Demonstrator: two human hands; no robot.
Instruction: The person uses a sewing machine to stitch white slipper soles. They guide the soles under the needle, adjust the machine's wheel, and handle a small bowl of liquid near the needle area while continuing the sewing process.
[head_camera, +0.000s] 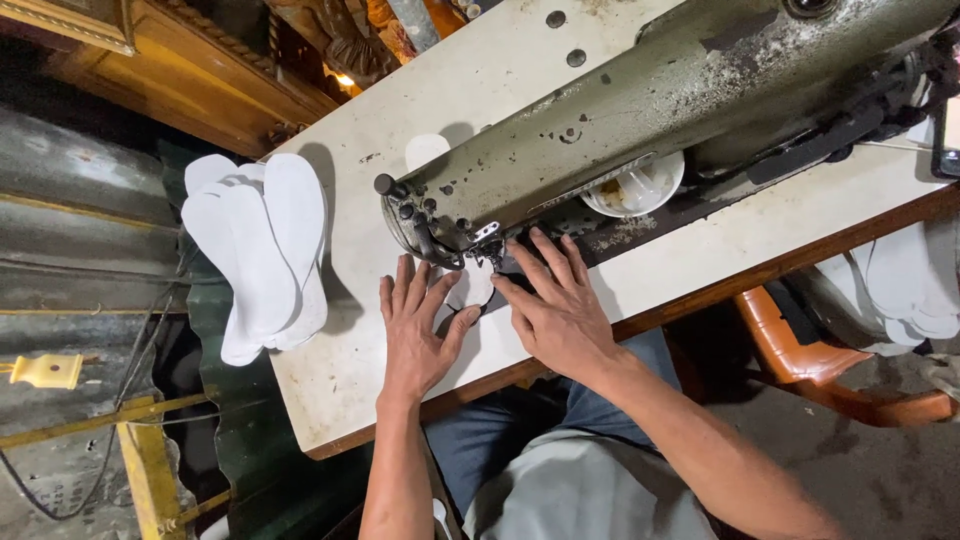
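Grey-shirted torso and blue-trousered lap sit nearest the lens, both forearms reaching up onto the bench (330, 400), a worn cream top with a wooden edge

Left hand (415, 330) lies flat, fingers spread, palm down, grasping nothing, pressing a white workpiece (480, 285) against the bench just in front of the needle area; only a small part of that piece shows between the hands, so its exact shape can't be told. Right hand (555, 310) also flat and open, fingers fanned toward the presser foot (490, 245), index tip touching the piece beside the foot. Neither grip is clenched on anything. A thin dark loop, likely thread or a cord, lies between the thumbs

Old grey-green industrial sewing machine (640, 110) spans the bench diagonally, paint chipped. Small white bowl (635, 190) tucked under its arm. Stack of white insole-shaped cutouts (260, 250) hangs over the far-left bench edge, well apart from the hands. More white cutouts (910, 280) off the bench to the right, near an orange chair frame (800, 350)

Judged step: feeding or positioning the piece under the foot, stitching in hand. Next move would call for both palms steering the piece evenly along the seam line, fingertips kept clear of the needle, steady light downward pressure
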